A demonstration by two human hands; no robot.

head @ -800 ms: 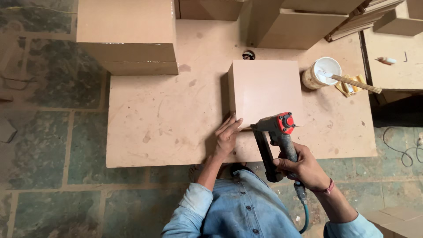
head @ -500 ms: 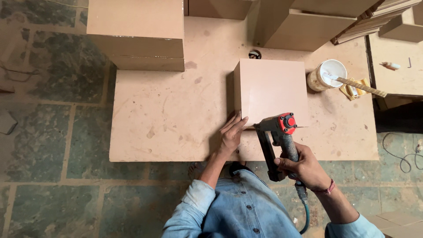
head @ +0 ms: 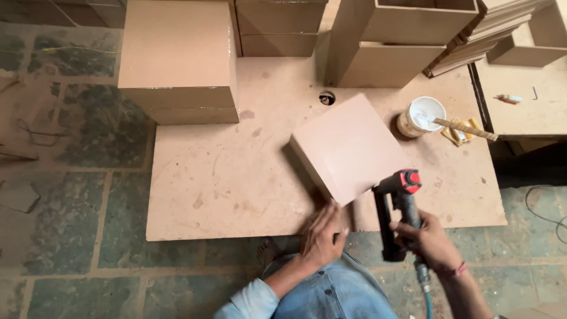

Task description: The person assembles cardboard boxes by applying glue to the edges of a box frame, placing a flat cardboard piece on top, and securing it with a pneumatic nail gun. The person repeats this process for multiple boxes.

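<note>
One view, from the head camera, showed everything. The box (head: 349, 147), a plain square block of smooth pinkish-brown board, lay turned at an angle near the front of the bench (head: 224, 183), its broad top face unmarked and one darker side wall showing on the left. The left hand (head: 322, 236) rested flat and unclenched, fingers spread, touching the box's near corner. The right hand (head: 428, 239) was clenched around the grip of the nail gun (head: 397, 212), black with a red cap, its nose just beside the box's near right edge. A white glue pot (head: 422, 115) with a stick stood beyond, near stacked boxes (head: 177, 59).
</note>
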